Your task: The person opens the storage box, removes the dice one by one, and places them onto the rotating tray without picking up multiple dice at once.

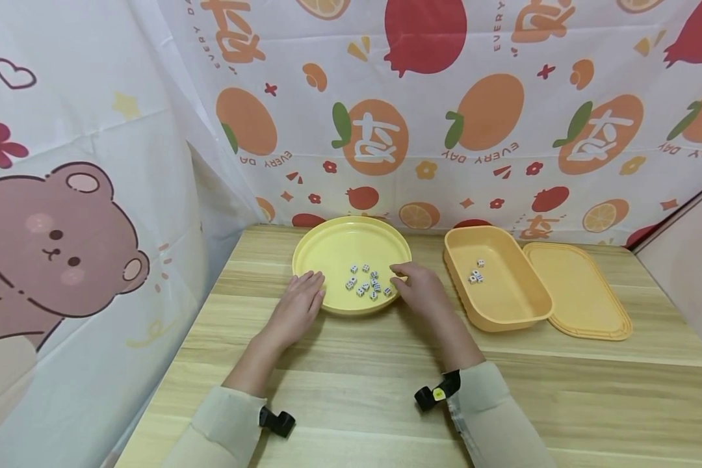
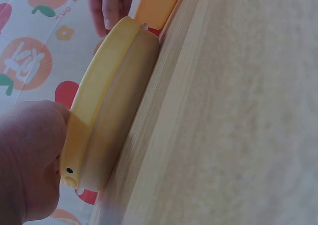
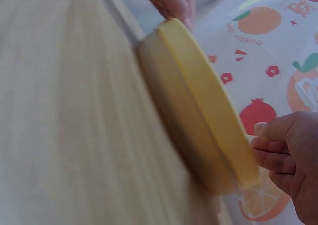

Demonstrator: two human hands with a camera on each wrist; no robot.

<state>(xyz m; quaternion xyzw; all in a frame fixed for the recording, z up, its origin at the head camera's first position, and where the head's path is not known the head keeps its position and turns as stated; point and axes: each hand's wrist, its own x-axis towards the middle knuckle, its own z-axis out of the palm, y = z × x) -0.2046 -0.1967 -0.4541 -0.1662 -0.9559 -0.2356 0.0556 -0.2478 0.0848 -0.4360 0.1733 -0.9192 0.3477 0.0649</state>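
Note:
A round yellow tray [image 1: 351, 227] stands on the table, with several white dice [image 1: 365, 286] spread over its front right part. My left hand [image 1: 297, 305] rests on the tray's left rim, fingers extended together; in the left wrist view the same hand [image 2: 32, 155] lies against the tray's side. Over the right rim, close to the dice, is my right hand [image 1: 424, 289], its thumb and index finger parted and nothing visible between them. The right wrist view shows that hand [image 3: 290, 158] beside the rim with loosely bent fingers.
Right of the tray stands an orange rectangular box [image 1: 511, 302] holding several dice [image 1: 476, 275]. A flat orange lid [image 1: 585, 289] lies beside it, partly under the box's edge. Printed cloth [image 1: 421, 130] hangs behind the wooden table [image 1: 363, 390].

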